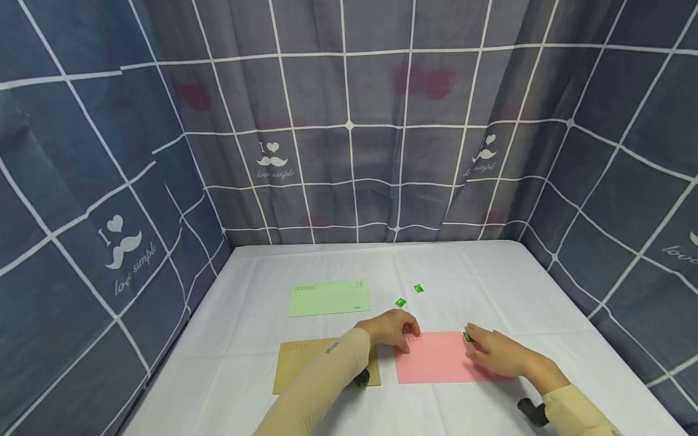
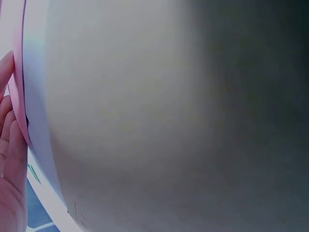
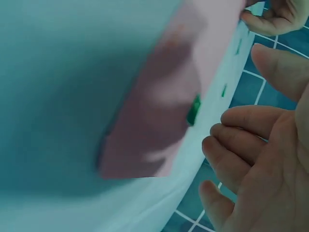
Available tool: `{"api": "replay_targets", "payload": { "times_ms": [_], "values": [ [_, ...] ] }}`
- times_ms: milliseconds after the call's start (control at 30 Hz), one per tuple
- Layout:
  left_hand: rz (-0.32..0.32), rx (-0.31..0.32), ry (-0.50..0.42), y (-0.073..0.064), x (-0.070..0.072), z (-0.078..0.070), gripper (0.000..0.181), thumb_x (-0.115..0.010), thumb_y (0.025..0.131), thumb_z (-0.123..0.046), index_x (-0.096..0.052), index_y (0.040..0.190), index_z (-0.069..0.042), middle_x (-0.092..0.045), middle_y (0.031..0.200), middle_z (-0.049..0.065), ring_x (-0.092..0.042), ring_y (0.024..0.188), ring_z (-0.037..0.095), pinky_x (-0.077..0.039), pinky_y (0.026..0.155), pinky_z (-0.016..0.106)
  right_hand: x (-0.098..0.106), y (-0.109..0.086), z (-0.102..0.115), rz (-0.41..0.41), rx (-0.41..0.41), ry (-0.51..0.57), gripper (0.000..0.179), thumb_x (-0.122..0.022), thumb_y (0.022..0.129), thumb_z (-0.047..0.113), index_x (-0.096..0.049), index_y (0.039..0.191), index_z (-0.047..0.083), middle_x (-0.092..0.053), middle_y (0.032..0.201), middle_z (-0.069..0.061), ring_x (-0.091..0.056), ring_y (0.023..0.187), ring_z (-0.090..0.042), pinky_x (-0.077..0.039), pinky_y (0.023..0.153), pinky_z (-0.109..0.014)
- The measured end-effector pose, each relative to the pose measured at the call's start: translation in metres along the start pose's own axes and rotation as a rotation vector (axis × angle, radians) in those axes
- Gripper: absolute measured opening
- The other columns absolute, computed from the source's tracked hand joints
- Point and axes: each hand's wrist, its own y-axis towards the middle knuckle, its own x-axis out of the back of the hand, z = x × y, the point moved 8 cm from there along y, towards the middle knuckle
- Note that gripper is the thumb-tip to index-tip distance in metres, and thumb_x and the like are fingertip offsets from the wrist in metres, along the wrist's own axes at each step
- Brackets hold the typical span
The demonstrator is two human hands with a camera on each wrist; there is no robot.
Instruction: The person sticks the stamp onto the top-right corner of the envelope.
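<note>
Pink envelope (image 1: pixel 431 363) on counter (image 1: pixel 245 290). Left hand (image 1: pixel 388 327) pinching its left end; left wrist cam shows it between thumb and fingers. Right hand (image 1: pixel 498 352) released: right wrist cam shows fingers off the stamp (image 3: pixel 194 111) at envelope's far edge; head cam has them overlapping.

I am working in what is looking like a small makeshift booth (image 1: pixel 376 209): dark checked curtains (image 1: pixel 376 157) printed "love simple" are hanging on three sides, closing in a white-covered table (image 1: pixel 234 315), and they are hiding whatever sort of room is lying beyond.
</note>
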Motion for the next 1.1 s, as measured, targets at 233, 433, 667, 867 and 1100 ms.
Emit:
{"api": "replay_targets", "payload": {
  "times_ms": [233, 433, 667, 867, 1100],
  "values": [
    [-0.002, -0.009, 0.002, 0.002, 0.000, 0.001, 0.035, -0.089, 0.071, -0.002, -0.072, 0.097, -0.018, -0.064, 0.093, -0.011, -0.056, 0.088, 0.002, -0.048, 0.083, 0.016, -0.015, -0.007, -0.002, 0.020, -0.023, -0.064, 0.073, -0.063, 0.096, 0.039, -0.043, 0.144, -0.011, -0.038, 0.153, -0.032, -0.035, 0.141, -0.052, -0.020, 0.109, -0.077],
    [0.002, -0.016, -0.009, 0.002, 0.000, 0.001, 0.035, -0.089, 0.071, -0.002, -0.072, 0.096, -0.018, -0.064, 0.093, -0.011, -0.056, 0.087, 0.002, -0.048, 0.083, 0.016, -0.023, -0.010, 0.003, 0.006, -0.028, -0.086, 0.075, -0.066, 0.095, 0.041, -0.043, 0.143, -0.012, -0.038, 0.153, -0.031, -0.037, 0.141, -0.050, -0.023, 0.109, -0.076],
    [-0.002, -0.014, -0.003, 0.001, -0.001, 0.002, 0.035, -0.089, 0.071, -0.002, -0.071, 0.096, -0.018, -0.064, 0.093, -0.011, -0.056, 0.087, 0.002, -0.048, 0.083, 0.016, -0.025, -0.010, 0.005, -0.005, -0.032, -0.092, 0.073, -0.066, 0.095, 0.039, -0.044, 0.142, -0.013, -0.040, 0.152, -0.032, -0.039, 0.141, -0.049, -0.026, 0.109, -0.074],
    [0.007, -0.021, -0.005, 0.001, -0.001, 0.003, 0.035, -0.089, 0.071, -0.003, -0.071, 0.096, -0.019, -0.065, 0.094, -0.012, -0.056, 0.088, 0.001, -0.048, 0.085, 0.016, -0.026, -0.009, 0.003, -0.003, -0.044, -0.094, 0.074, -0.067, 0.094, 0.039, -0.045, 0.142, -0.012, -0.041, 0.152, -0.031, -0.040, 0.140, -0.048, -0.027, 0.109, -0.073],
    [0.004, -0.024, 0.004, 0.003, -0.001, 0.003, 0.035, -0.089, 0.071, -0.003, -0.071, 0.096, -0.019, -0.064, 0.093, -0.012, -0.055, 0.087, 0.001, -0.048, 0.083, 0.016, -0.025, -0.009, 0.000, -0.008, -0.034, -0.085, 0.073, -0.067, 0.094, 0.038, -0.045, 0.142, -0.012, -0.041, 0.151, -0.031, -0.042, 0.139, -0.048, -0.029, 0.109, -0.072]
  ]
}}
